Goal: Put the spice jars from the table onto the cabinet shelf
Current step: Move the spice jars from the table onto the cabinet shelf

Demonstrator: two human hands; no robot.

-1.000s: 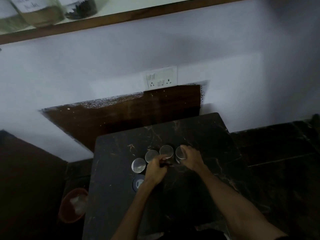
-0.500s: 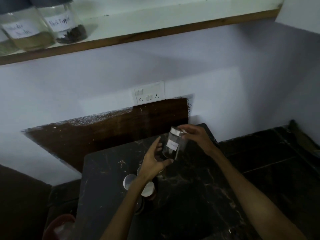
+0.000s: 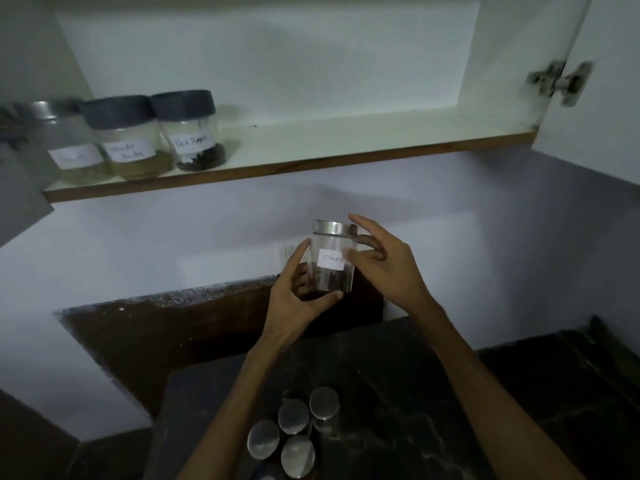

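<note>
Cloves jar (image 3: 331, 261) now nearer shelf (image 3: 311, 161)

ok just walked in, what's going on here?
A person is moving spice jars from the table up to the cabinet shelf. The left hand grips a clear steel-lidded jar labelled Cloves, held upright in mid-air below the shelf; the right hand is open beside it. Four steel-lidded jars wait on the table.

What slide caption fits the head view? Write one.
Both hands, left hand and right hand, lift the cloves jar toward the cabinet shelf.
</note>
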